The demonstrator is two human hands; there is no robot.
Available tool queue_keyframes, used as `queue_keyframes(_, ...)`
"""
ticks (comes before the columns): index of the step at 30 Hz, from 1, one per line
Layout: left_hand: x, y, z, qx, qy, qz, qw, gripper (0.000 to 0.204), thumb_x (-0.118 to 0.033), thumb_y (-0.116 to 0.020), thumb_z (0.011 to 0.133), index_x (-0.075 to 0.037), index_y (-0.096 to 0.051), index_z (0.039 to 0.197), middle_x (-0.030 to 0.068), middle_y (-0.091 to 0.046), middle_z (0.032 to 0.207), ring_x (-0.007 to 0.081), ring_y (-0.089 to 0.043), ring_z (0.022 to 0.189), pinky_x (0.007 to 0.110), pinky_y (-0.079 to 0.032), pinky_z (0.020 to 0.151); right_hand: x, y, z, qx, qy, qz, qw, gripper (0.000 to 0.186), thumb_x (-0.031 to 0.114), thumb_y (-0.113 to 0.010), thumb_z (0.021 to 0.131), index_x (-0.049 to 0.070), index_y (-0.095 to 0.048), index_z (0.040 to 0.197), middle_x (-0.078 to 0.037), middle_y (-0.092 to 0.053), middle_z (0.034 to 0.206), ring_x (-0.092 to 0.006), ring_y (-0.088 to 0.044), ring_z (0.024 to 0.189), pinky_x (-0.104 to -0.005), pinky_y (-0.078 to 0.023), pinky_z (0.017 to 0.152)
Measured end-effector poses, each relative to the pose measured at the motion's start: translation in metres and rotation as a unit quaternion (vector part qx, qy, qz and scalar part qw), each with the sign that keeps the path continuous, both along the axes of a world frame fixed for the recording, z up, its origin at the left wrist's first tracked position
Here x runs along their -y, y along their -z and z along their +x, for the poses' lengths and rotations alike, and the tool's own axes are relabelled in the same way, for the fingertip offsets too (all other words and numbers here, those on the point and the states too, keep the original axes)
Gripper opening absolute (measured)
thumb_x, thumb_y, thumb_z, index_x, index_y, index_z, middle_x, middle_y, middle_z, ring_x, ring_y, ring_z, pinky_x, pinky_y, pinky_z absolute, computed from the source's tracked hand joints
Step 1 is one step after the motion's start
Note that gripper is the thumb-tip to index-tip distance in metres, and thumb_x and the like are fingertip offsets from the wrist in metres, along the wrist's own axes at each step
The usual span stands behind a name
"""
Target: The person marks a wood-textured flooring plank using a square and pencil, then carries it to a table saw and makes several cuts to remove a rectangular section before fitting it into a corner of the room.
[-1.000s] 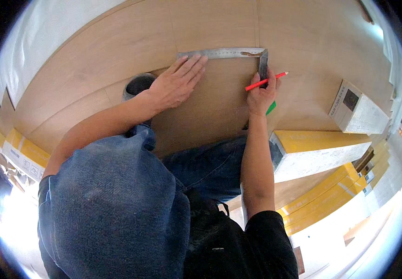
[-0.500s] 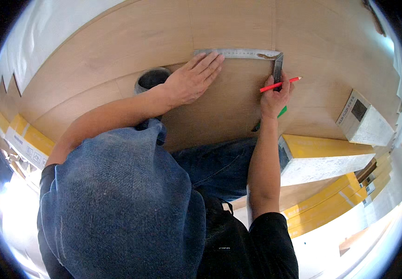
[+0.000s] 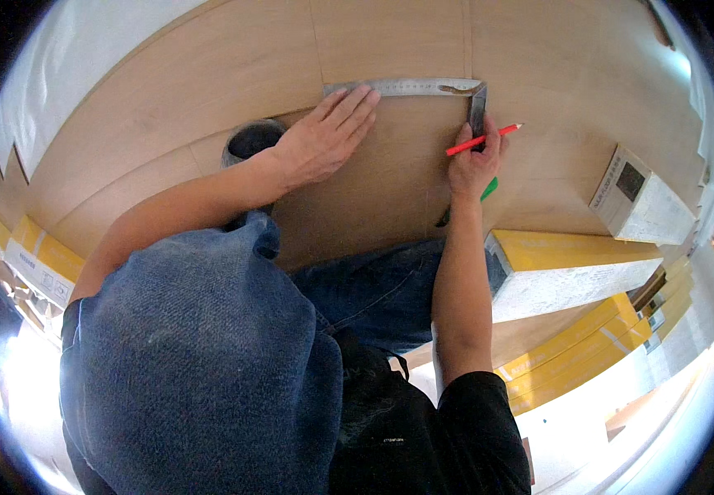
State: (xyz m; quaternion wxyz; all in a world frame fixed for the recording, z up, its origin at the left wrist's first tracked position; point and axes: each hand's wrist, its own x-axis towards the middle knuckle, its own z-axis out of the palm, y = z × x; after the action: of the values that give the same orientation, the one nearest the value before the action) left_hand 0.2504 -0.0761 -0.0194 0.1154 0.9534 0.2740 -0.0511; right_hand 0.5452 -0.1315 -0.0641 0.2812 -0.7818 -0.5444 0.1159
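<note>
A metal try square (image 3: 410, 86) lies flat on the wooden floor boards (image 3: 538, 66), its long graduated blade across my view and its dark stock pointing toward me. My left hand (image 3: 324, 132) is open, fingers stretched, with its fingertips on the left part of the blade. The fingers of my right hand (image 3: 474, 165) are closed around the stock and also hold a red pencil (image 3: 460, 148) crosswise, sharpened tip pointing right. A tool with a green part (image 3: 489, 190) lies beside that hand, partly hidden. Behind my left wrist is a dark cylindrical object (image 3: 248, 138).
Yellow-and-white boxes (image 3: 567, 252) lie at right beside my leg, with a smaller white-and-grey carton (image 3: 641, 198) near them and more yellow packs (image 3: 571, 355) behind. Another yellow-and-white box (image 3: 39, 264) is at left. White sheeting (image 3: 84, 41) borders the boards at upper left.
The whole view shifted right and then back left and slightly up over the last second. My hands, the square and the pencil keep about the same places relative to one another.
</note>
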Motion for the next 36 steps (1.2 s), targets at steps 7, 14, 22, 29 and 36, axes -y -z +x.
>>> queue_keyframes(7,0.002,0.001,-0.002,-0.006,0.003,0.011,1.000,0.057,-0.026,-0.052,0.094,0.001,-0.052,0.143,0.0220,-0.031,0.163,0.0358,-0.028,0.152,0.048,-0.021,0.126,-0.001,-0.003,-0.002,-0.018,0.002,-0.002,1.000,0.039,0.016,-0.075,0.089,0.004,-0.064,0.125,-0.024,-0.061,0.115,-0.0417,-0.059,0.107,-0.0476,-0.049,0.092)
queue_keyframes(14,0.004,0.005,-0.002,-0.006,0.005,0.027,1.000,0.060,-0.029,-0.054,0.093,0.001,-0.052,0.144,0.0206,-0.031,0.164,0.0361,-0.026,0.153,0.049,-0.020,0.126,0.000,-0.001,0.002,0.001,-0.005,-0.007,1.000,0.042,0.021,-0.075,0.090,0.003,-0.065,0.127,-0.022,-0.063,0.114,-0.0394,-0.059,0.108,-0.0469,-0.048,0.095)
queue_keyframes(22,0.002,0.004,-0.003,0.011,0.002,0.020,1.000,0.056,-0.026,-0.049,0.095,0.003,-0.052,0.143,0.0223,-0.036,0.161,0.0357,-0.032,0.151,0.049,-0.024,0.124,-0.002,-0.003,-0.001,-0.015,0.001,-0.007,1.000,0.038,0.014,-0.076,0.088,0.004,-0.066,0.123,-0.023,-0.059,0.117,-0.0391,-0.058,0.109,-0.0453,-0.049,0.093)
queue_keyframes(29,0.001,0.002,0.004,-0.003,0.002,0.006,1.000,0.054,-0.025,-0.051,0.095,0.000,-0.053,0.143,0.0213,-0.033,0.163,0.0378,-0.029,0.152,0.049,-0.022,0.126,-0.001,-0.004,-0.001,-0.018,0.002,-0.007,1.000,0.042,0.018,-0.076,0.088,0.002,-0.065,0.126,-0.022,-0.063,0.115,-0.0381,-0.058,0.109,-0.0464,-0.049,0.094)
queue_keyframes(36,0.002,0.004,0.009,0.015,0.001,0.005,1.000,0.053,-0.025,-0.049,0.096,-0.001,-0.054,0.143,0.0204,-0.035,0.162,0.0387,-0.029,0.151,0.051,-0.021,0.126,-0.002,-0.004,-0.001,-0.015,0.004,-0.012,1.000,0.042,0.018,-0.075,0.089,0.003,-0.065,0.126,-0.021,-0.062,0.117,-0.0373,-0.058,0.111,-0.0455,-0.048,0.096)
